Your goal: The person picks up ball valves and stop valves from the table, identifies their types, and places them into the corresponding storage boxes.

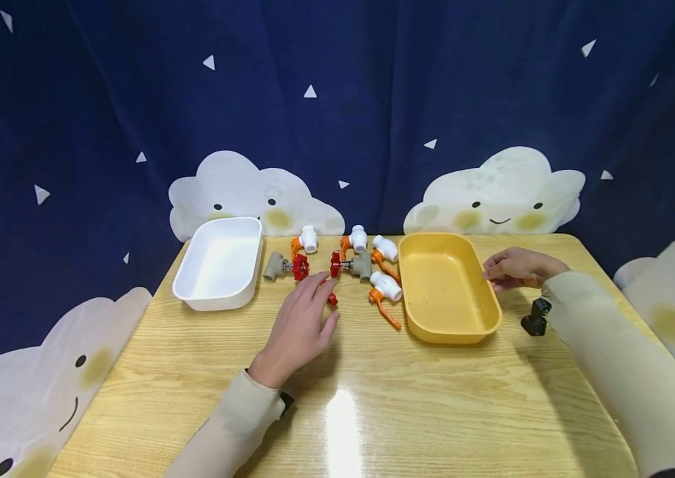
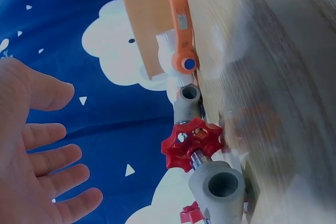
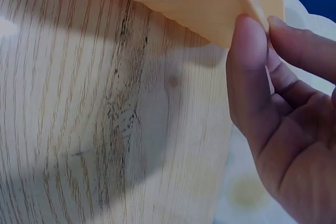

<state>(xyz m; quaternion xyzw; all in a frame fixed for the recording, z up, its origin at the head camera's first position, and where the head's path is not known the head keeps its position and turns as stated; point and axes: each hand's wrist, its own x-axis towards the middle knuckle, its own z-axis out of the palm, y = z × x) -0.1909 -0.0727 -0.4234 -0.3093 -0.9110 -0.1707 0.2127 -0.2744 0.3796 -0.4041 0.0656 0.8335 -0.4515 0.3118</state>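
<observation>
My left hand (image 1: 301,325) hovers palm down over the grey valves with red handwheels, its fingers loosely spread and holding nothing. One grey valve (image 1: 274,267) lies left of its fingertips, and another grey valve (image 1: 362,265) lies to the right. A red handwheel (image 1: 332,300) peeks out beside the fingers, the rest of that part hidden by the hand. In the left wrist view, a red handwheel (image 2: 181,145) stands apart from the fingers. With thumb and forefinger, my right hand (image 1: 516,267) pinches the right rim of a yellow plastic basin (image 3: 184,3).
A white basin (image 1: 218,265) stands at the back left. Several white ball valves with orange levers lie between the basins, including one ball valve (image 1: 386,287) close to the yellow basin. Behind the wooden table (image 1: 433,398) hangs a dark blue curtain (image 1: 337,79) with clouds.
</observation>
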